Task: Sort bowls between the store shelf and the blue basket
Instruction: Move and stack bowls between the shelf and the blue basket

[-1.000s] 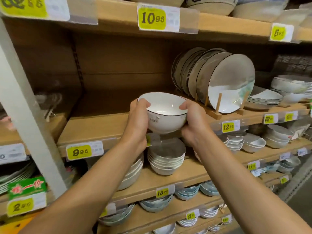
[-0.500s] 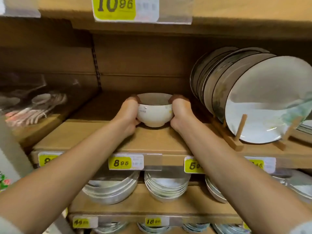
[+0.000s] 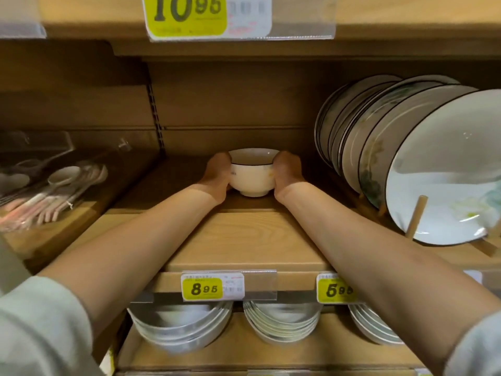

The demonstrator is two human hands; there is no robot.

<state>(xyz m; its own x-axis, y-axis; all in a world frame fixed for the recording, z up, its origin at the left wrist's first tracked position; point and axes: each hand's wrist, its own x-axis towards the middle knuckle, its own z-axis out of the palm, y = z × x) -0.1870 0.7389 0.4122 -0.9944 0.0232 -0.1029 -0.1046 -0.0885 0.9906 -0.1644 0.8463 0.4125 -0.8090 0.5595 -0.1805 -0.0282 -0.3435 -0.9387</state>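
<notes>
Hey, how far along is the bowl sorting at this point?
Done: the white bowl sits deep on the wooden shelf, its foot seemingly down on the board. In hand: the left hand and right hand hold its sides. Left: letting go. The blue basket is out of view, so remaining bowls cannot be judged.

one person's two arms. the left sleeve (image 3: 40, 329) and right sleeve (image 3: 477, 348) are loose, soft, pale grey-green fabric ending near the elbows. below them, down to the left hand (image 3: 217, 175) and right hand (image 3: 287, 172), the arms are bare.
</notes>
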